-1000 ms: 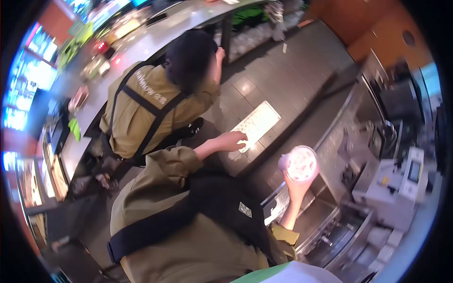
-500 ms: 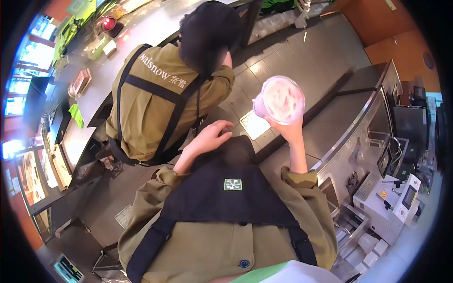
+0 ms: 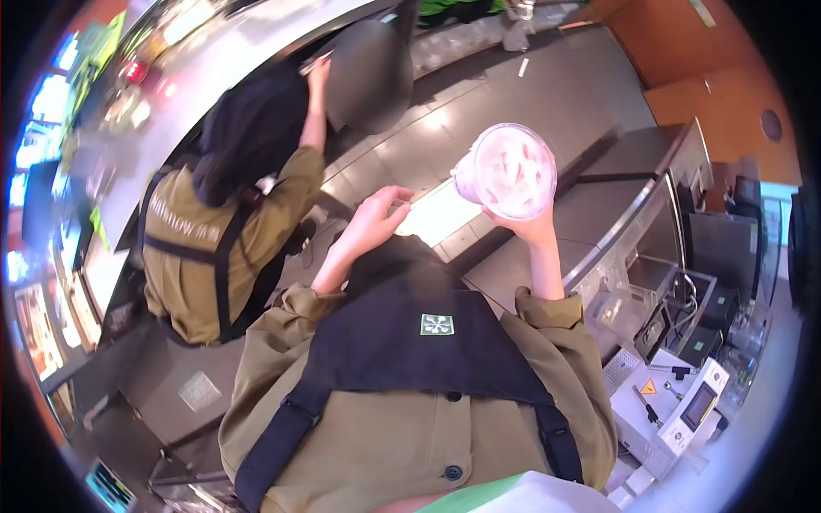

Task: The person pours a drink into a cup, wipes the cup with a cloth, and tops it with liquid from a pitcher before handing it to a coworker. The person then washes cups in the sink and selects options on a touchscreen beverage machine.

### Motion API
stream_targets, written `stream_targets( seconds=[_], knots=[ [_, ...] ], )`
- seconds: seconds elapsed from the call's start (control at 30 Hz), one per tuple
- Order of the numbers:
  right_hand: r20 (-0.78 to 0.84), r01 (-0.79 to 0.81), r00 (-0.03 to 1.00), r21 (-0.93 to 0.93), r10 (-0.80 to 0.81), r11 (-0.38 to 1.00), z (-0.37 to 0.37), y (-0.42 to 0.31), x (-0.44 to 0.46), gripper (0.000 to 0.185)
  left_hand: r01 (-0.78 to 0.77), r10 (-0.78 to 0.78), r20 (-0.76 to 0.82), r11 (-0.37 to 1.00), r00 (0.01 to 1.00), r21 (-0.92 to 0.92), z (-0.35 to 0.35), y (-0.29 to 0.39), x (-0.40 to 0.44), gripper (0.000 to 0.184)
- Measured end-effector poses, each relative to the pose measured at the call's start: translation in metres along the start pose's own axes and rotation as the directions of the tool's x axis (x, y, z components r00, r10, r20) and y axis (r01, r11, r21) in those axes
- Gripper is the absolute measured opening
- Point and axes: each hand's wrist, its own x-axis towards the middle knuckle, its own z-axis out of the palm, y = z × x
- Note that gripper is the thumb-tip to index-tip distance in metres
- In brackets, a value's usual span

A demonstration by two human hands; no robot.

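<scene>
A clear plastic cup [image 3: 511, 171] of pale pink drink, seen from above, is held up in front of me. My right hand [image 3: 528, 224] wraps round its near side, and part of the fingers is hidden behind the cup. Something whitish sticks out at the cup's left side; I cannot make out what it is. My left hand [image 3: 376, 221] hovers in front of my black apron [image 3: 410, 350], apart from the cup. Its fingers are loosely bent and hold nothing.
At my left a co-worker [image 3: 209, 231] in an olive shirt leans toward the long counter [image 3: 248, 43]. To my right a steel-edged counter carries a white machine [image 3: 667, 410] with levers and a display. Grey floor tiles [image 3: 453, 111] stretch ahead.
The view has shifted forward along the aisle. The co-worker now appears farther left, with an arm reaching to the counter. My right hand still holds the cup; the left hand stays free.
</scene>
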Motion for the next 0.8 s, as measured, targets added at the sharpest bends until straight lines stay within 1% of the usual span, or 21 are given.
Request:
stream_targets(
  seconds=[0.1, 0.13, 0.2, 0.23, 0.27, 0.3, 0.33, 0.37, 0.43, 0.47, 0.5, 0.53, 0.57, 0.6, 0.63, 0.67, 0.7, 0.73, 0.77, 0.8],
  knots=[
    [-0.077, -0.1, 0.991, 0.158, 0.113, 0.982, -0.046, 0.009, -0.002, 0.102, 0.016, -0.011, 0.039, 0.994, 0.999, -0.112, 0.037, 0.03, 0.051, 0.025],
    [-0.092, -0.113, 0.988, 0.143, 0.126, 0.983, -0.065, 0.013, -0.009, 0.104, 0.097, -0.074, 0.117, 0.975, 0.99, -0.202, 0.052, 0.039, 0.069, 0.024],
    [-0.165, -0.133, 0.971, 0.231, 0.174, 0.964, -0.095, 0.005, -0.02, 0.097, 0.074, -0.026, 0.175, 0.959, 0.984, -0.273, 0.079, 0.061, 0.1, 0.025],
    [-0.21, -0.215, 0.938, 0.274, 0.276, 0.937, -0.108, 0.001, -0.031, 0.087, 0.058, 0.023, 0.253, 0.949, 0.967, -0.311, 0.096, 0.072, 0.119, 0.026],
    [-0.278, -0.08, 0.955, 0.077, 0.099, 0.994, -0.126, -0.011, -0.03, 0.086, 0.076, 0.049, 0.322, 0.929, 0.946, -0.363, 0.114, 0.075, 0.136, 0.027],
    [-0.337, 0.037, 0.938, -0.138, -0.083, 0.99, -0.146, -0.024, -0.03, 0.086, 0.115, 0.062, 0.4, 0.908, 0.914, -0.403, 0.13, 0.075, 0.155, 0.028],
    [-0.418, -0.074, 0.908, -0.126, 0.015, 0.989, -0.157, -0.036, -0.045, 0.089, 0.11, 0.15, 0.487, 0.879, 0.86, -0.465, 0.15, 0.083, 0.167, 0.028],
    [-0.575, -0.185, 0.81, -0.071, 0.112, 0.98, -0.161, -0.036, -0.064, 0.089, 0.136, 0.214, 0.556, 0.843, 0.803, -0.52, 0.171, 0.094, 0.181, 0.029],
    [-0.713, -0.317, 0.687, -0.12, 0.14, 0.941, -0.174, -0.056, -0.095, 0.09, 0.164, 0.157, 0.706, 0.917, 0.691, -0.365, 0.218, 0.135, 0.19, 0.027],
    [-0.792, -0.335, 0.597, -0.099, 0.13, 0.937, -0.173, -0.061, -0.111, 0.091, 0.153, 0.139, 0.744, 0.938, 0.654, -0.31, 0.24, 0.154, 0.193, 0.025],
    [-0.846, -0.344, 0.522, -0.095, 0.106, 0.934, -0.174, -0.064, -0.127, 0.092, 0.087, 0.197, 0.833, 0.956, 0.517, -0.28, 0.271, 0.168, 0.204, 0.025],
    [-0.892, -0.429, 0.425, -0.046, 0.156, 0.902, -0.176, -0.073, -0.142, 0.093, 0.018, 0.239, 0.892, 0.964, 0.384, -0.266, 0.303, 0.184, 0.215, 0.024],
    [-0.929, -0.511, 0.359, -0.119, 0.086, 0.851, -0.19, -0.08, -0.178, 0.092, -0.062, 0.258, 0.927, 0.966, 0.274, -0.25, 0.349, 0.206, 0.207, 0.023],
    [-0.959, -0.454, 0.282, -0.121, 0.013, 0.883, -0.193, -0.085, -0.195, 0.091, -0.166, 0.284, 0.947, 0.951, 0.151, -0.259, 0.372, 0.251, 0.193, 0.02],
    [-0.983, -0.451, 0.181, -0.058, 0.028, 0.891, -0.188, -0.093, -0.212, 0.089, -0.146, 0.367, 0.93, 0.921, 0.008, -0.362, 0.403, 0.276, 0.188, 0.019],
    [-0.99, -0.486, 0.142, -0.077, -0.008, 0.87, -0.185, -0.085, -0.242, 0.087, -0.259, 0.495, 0.859, 0.819, -0.133, -0.512, 0.437, 0.302, 0.182, 0.016],
    [-0.998, -0.54, 0.061, -0.059, -0.031, 0.84, -0.18, -0.096, -0.256, 0.087, -0.315, 0.628, 0.748, 0.681, -0.215, -0.661, 0.454, 0.347, 0.159, 0.013],
    [-0.998, -0.591, -0.018, -0.038, -0.059, 0.806, -0.173, -0.111, -0.266, 0.087, -0.253, 0.645, 0.7, 0.654, -0.307, -0.713, 0.476, 0.386, 0.139, 0.012],
    [-0.992, -0.638, -0.094, -0.008, -0.088, 0.77, -0.167, -0.125, -0.275, 0.087, -0.244, 0.719, 0.602, 0.551, -0.347, -0.798, 0.503, 0.423, 0.117, 0.011],
    [-0.977, -0.675, -0.176, 0.033, -0.118, 0.737, -0.161, -0.138, -0.284, 0.088, -0.241, 0.831, 0.429, 0.362, -0.354, -0.9, 0.518, 0.466, 0.085, 0.011]
  ],
)
